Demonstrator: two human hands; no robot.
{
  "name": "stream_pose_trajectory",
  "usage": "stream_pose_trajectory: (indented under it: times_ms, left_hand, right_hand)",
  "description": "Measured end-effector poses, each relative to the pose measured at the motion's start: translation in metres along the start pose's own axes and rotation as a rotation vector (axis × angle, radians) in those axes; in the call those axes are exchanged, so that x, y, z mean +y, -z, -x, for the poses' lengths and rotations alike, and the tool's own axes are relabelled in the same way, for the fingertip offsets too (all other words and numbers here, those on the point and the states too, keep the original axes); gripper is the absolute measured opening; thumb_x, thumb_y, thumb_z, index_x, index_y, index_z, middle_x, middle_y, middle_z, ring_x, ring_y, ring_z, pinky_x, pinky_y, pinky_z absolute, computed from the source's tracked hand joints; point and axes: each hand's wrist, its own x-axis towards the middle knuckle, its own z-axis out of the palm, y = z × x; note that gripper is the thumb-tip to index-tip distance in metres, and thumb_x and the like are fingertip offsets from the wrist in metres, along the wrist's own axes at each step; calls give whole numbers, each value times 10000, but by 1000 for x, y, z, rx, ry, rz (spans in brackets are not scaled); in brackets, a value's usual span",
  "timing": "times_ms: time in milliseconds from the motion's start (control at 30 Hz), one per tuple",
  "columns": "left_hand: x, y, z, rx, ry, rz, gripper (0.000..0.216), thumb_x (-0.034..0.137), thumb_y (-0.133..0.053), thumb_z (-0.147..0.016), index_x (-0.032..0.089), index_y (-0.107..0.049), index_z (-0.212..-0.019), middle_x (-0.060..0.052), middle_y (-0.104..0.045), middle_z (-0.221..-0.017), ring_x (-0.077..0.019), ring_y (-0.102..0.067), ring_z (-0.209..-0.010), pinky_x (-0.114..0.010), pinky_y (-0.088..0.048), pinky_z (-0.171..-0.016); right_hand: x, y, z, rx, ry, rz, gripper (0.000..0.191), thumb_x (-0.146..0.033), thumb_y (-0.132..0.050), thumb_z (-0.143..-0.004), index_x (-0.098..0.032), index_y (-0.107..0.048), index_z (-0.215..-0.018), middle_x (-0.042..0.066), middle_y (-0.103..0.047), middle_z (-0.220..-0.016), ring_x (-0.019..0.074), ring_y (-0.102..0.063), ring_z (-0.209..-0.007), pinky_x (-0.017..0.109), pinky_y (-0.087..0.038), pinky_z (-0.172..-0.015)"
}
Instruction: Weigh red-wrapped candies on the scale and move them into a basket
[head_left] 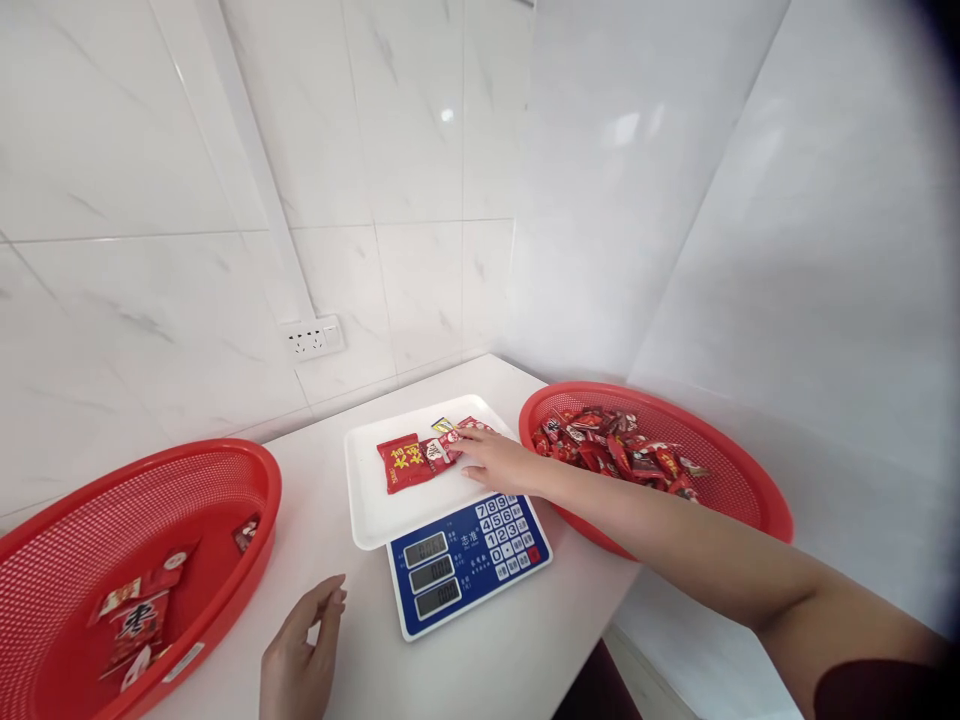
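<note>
My right hand (491, 458) reaches over the white tray of a digital scale (472, 560), its fingers stretched out onto small red snack packets (441, 452) and its thumb apart. A larger red packet with yellow characters (403, 462) lies flat to the left of them. A bit of yellow and blue wrapper (442, 425) shows behind the fingertips, which partly cover the packets. My left hand (300, 650) hovers near the table's front, left of the scale, with fingers drawn together toward the thumb and nothing in them.
Right of the scale stands a red mesh basket (720, 440) with many small red packets (607, 450). At the left, another red basket (247, 465) holds several packets (142, 610). The white table (352, 660) meets a tiled wall with a socket (313, 338).
</note>
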Motion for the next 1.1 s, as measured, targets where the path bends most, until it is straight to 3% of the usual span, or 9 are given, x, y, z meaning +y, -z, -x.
stream_pose_trajectory:
  times_ms: [133,233,367,533,700,867,967,1100]
  left_hand:
    - [-3,-1,0,9,-40,7,439,575,-507,-696,230,-668,-915,-68,-729,-945,-245,-685,-848,-275,-550,-580]
    - [-2,0,1,2,-47,4,424,561,-504,-718,228,-670,-922,-71,-728,-961,-243,-686,-853,-272,-553,-582]
    - [1,0,3,9,-61,11,399,545,-507,-728,233,-674,-910,-67,-728,-966,-237,-689,-842,-265,-553,-571]
    - [2,0,3,3,-73,11,393,532,-504,-735,230,-676,-917,-71,-725,-972,-238,-687,-845,-267,-552,-564]
    - [1,1,3,-9,-51,20,391,530,-500,-745,232,-670,-933,-68,-722,-983,-235,-684,-868,-277,-559,-605]
    - [2,1,4,-13,-47,24,404,541,-485,-750,232,-668,-936,-64,-720,-978,-226,-681,-875,-277,-557,-620]
    - [4,2,5,-3,-58,20,394,530,-490,-751,229,-674,-926,-70,-723,-965,-234,-682,-862,-272,-548,-576]
    - [5,3,6,1,-80,11,385,523,-492,-756,231,-678,-925,-71,-725,-960,-234,-678,-854,-258,-528,-533]
  right_hand:
    - [-10,2,6,-14,106,-49,266,-214,-581,-835,-215,-633,-1096,90,-523,-1277,220,-476,-1205,355,-374,-1021]
    - [-13,10,17,-37,129,-62,281,-226,-600,-821,-202,-627,-1100,96,-544,-1215,228,-523,-1133,359,-412,-976]
    - [-6,15,27,-87,40,-51,385,-220,-636,-778,-224,-592,-1161,85,-561,-1210,265,-535,-1117,383,-440,-928]
    - [14,10,17,-26,-74,-19,367,-57,-494,-805,-177,-613,-1131,123,-568,-1213,263,-605,-1028,373,-465,-876]
    - [6,7,3,55,-43,-26,416,-121,-492,-852,-156,-528,-1265,146,-449,-1376,268,-426,-1263,388,-363,-1025]
    - [-19,-1,-3,-70,138,-65,557,-363,-592,-830,-238,-439,-1351,86,-359,-1464,282,-198,-1382,437,-174,-1124]
    - [-24,-6,-6,-88,155,-117,613,-412,-577,-827,-241,-378,-1380,109,-390,-1429,284,-277,-1345,437,-262,-1082]
    - [-21,-8,-9,-31,131,-135,454,-392,-600,-809,-174,-549,-1204,147,-539,-1207,284,-470,-1163,427,-394,-969]
